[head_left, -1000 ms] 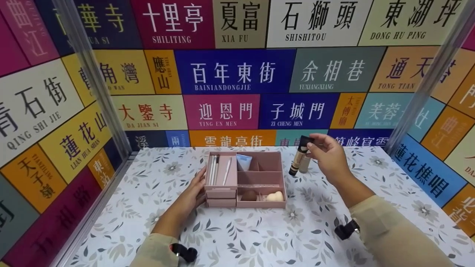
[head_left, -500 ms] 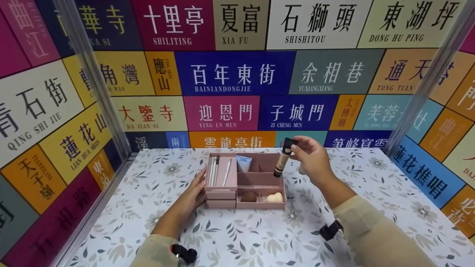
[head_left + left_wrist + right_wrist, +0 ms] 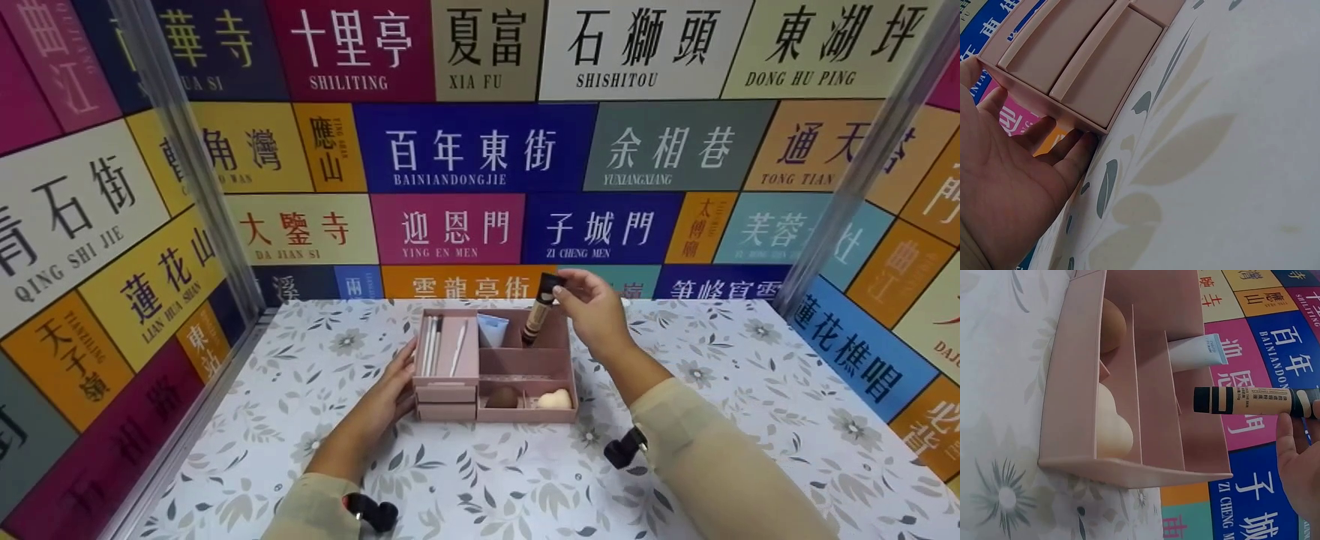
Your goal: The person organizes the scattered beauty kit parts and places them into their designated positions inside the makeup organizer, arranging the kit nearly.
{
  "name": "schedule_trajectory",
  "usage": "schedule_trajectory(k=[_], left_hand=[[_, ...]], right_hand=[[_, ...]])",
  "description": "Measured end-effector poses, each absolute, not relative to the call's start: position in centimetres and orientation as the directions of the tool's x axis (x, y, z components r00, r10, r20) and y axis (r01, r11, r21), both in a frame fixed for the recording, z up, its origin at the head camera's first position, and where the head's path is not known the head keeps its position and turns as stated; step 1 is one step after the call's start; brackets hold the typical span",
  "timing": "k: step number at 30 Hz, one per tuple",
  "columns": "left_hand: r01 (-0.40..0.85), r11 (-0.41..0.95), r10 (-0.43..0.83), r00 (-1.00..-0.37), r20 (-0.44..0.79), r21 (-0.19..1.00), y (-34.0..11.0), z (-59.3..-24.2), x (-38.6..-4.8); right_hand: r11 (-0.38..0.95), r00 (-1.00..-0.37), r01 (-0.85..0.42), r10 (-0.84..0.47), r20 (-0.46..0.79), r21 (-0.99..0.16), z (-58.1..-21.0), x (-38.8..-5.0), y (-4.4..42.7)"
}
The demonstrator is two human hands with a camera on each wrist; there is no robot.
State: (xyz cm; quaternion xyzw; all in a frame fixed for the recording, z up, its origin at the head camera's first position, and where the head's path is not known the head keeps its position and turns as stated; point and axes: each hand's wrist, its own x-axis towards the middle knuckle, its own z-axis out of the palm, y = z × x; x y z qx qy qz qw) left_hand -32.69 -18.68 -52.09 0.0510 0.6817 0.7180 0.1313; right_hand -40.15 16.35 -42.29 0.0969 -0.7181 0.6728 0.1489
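A pink makeup organizer [image 3: 528,414] stands on the table. My right hand [image 3: 596,307] pinches the black upper end of a beige foundation tube [image 3: 537,316], black cap down. In the head view the tube overlaps the back right compartment; in the right wrist view [image 3: 1247,400] its cap is near that compartment's opening. My left hand [image 3: 391,386] rests against the organizer's left side, its fingers [image 3: 1075,160] touching the side wall beside the drawers. A pale blue tube [image 3: 492,330] stands in the back compartment left of the foundation tube.
White brushes or pencils [image 3: 433,345] lie in the top left tray. A brown egg-shaped sponge [image 3: 502,397] and a cream sponge [image 3: 555,398] sit in the front compartments. A floral cloth [image 3: 495,480] covers the table; sign-patterned walls [image 3: 480,146] enclose it.
My right hand has carried the foundation tube leftward, from beside the organizer to over its back right compartment. The left hand and the organizer have stayed in place.
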Motion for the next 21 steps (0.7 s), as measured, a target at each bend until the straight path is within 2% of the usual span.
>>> schedule_trajectory(k=[12,21], left_hand=[[-0.145,-0.028,0.238,-0.962,-0.134,0.989,-18.7,-52.0,-32.7],[-0.130,-0.023,0.238,-0.964,-0.121,0.991,-18.7,-52.1,-32.6]], right_hand=[[0.046,-0.951,-0.309,0.020,0.310,-0.950,-43.8,-42.0,13.9],[0.126,-0.964,-0.267,-0.031,0.265,-0.955,-45.7,-42.4,13.0]])
